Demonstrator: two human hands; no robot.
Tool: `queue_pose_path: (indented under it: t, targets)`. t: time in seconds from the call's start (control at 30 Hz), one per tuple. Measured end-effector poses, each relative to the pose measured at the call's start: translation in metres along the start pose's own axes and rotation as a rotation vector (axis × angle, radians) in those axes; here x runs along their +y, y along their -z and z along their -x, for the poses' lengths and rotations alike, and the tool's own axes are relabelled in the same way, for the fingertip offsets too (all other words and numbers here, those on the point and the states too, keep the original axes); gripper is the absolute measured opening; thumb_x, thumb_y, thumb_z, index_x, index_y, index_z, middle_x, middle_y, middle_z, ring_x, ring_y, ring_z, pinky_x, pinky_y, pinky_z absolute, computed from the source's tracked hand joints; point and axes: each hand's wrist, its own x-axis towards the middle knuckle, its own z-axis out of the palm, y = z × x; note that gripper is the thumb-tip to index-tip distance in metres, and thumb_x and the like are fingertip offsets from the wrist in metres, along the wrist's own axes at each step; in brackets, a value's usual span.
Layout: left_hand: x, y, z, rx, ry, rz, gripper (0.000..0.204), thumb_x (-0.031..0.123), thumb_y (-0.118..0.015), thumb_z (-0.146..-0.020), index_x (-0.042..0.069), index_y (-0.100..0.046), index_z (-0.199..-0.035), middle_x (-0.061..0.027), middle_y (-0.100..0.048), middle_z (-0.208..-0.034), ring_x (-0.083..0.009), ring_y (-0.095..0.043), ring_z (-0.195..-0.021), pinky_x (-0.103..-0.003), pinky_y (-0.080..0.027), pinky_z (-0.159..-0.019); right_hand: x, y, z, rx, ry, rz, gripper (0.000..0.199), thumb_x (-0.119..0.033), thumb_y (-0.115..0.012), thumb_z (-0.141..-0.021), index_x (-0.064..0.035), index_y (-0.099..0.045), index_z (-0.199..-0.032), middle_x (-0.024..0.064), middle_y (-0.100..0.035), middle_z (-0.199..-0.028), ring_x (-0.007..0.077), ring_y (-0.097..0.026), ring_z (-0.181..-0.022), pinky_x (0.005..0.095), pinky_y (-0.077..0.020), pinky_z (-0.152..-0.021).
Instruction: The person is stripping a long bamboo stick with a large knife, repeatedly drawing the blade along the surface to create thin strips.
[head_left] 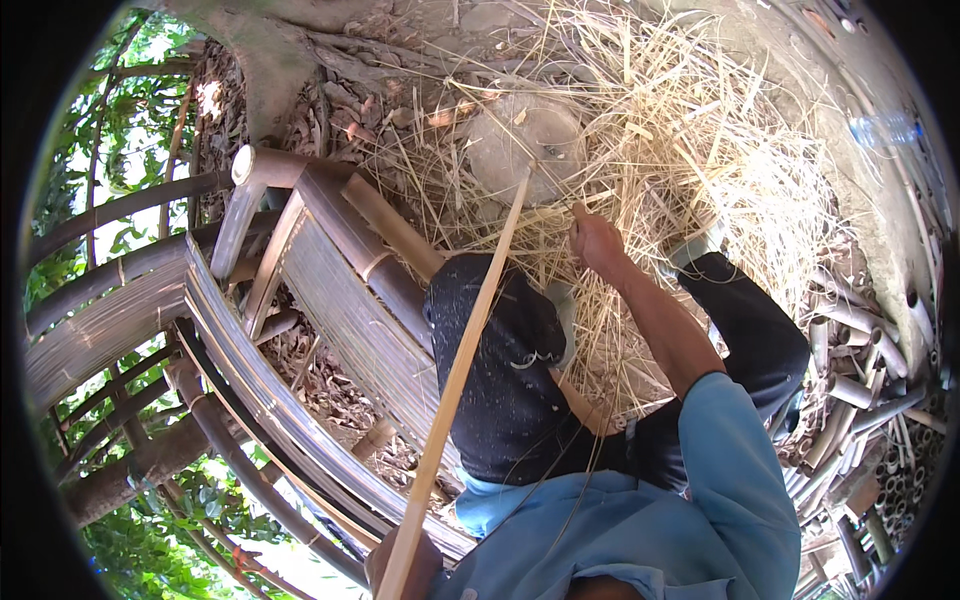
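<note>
A long pale bamboo strip slants from the bottom edge up across my dark trousers. Its far end lies over a round flat stump-like block on the ground. My left hand is low at the picture's bottom, closed round the strip's near part, which partly covers it. My right hand is closed just right of the strip's far end, apart from it, over loose shavings. A small brownish tip sticks up from this fist; whether it is a finger or a handle I cannot make out.
A heap of pale bamboo shavings spreads beyond and right of my hands. On the left stands a bamboo bench with slats and thick poles. Cut bamboo tubes are piled at right. A clear plastic bottle lies far right.
</note>
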Motion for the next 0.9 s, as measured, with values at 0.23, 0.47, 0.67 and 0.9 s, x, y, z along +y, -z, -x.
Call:
queue_pose_path:
  t: [0.23, 0.47, 0.67, 0.9]
  targets:
    - [-0.088, -0.025, 0.059, -0.096, 0.229, -0.124, 0.056, 0.059, -0.027, -0.105, 0.013, -0.043, -0.079, 0.0015, -0.041, -0.064, -0.0105, -0.043, -0.049, -0.024, -0.034, -0.038, 0.02, 0.016, -0.011, 0.08, -0.06, 0.129, 0.032, -0.025, -0.064, -0.091, -0.0045, -0.054, -0.113, 0.0217, -0.067, -0.08, 0.0407, -0.067, -0.076, 0.0514, -0.0521, -0.072]
    - [-0.119, -0.062, 0.035, 0.106, 0.038, 0.233, 0.041, 0.039, -0.031, -0.107, 0.012, -0.039, -0.078, 0.0031, -0.034, -0.062, -0.0073, -0.041, -0.041, -0.021, -0.035, -0.034, 0.024, 0.049, 0.006, 0.08, -0.232, 0.112, 0.038, -0.034, -0.063, -0.096, 0.0011, -0.053, -0.106, 0.018, -0.064, -0.07, 0.0351, -0.067, -0.064, 0.0464, -0.0538, -0.064]
    - [-0.125, -0.064, 0.029, -0.196, 0.147, 0.11, 0.035, 0.029, -0.031, -0.107, 0.012, -0.037, -0.078, 0.0039, -0.034, -0.06, -0.0068, -0.038, -0.038, -0.02, -0.035, -0.035, 0.047, 0.053, 0.005, 0.066, -0.238, 0.079, 0.036, -0.029, -0.067, -0.091, -0.0003, -0.055, -0.109, 0.0166, -0.065, -0.074, 0.0338, -0.068, -0.065, 0.0451, -0.0544, -0.062]
    - [-0.127, -0.077, 0.058, -0.122, 0.197, 0.073, 0.035, 0.031, -0.03, -0.108, 0.013, -0.038, -0.08, 0.0039, -0.033, -0.061, -0.0071, -0.037, -0.042, -0.021, -0.033, -0.038, 0.054, 0.033, -0.019, 0.263, -0.014, -0.02, 0.036, -0.022, -0.069, -0.091, -0.005, -0.056, -0.12, 0.02, -0.07, -0.094, 0.0347, -0.071, -0.08, 0.0444, -0.0575, -0.069]
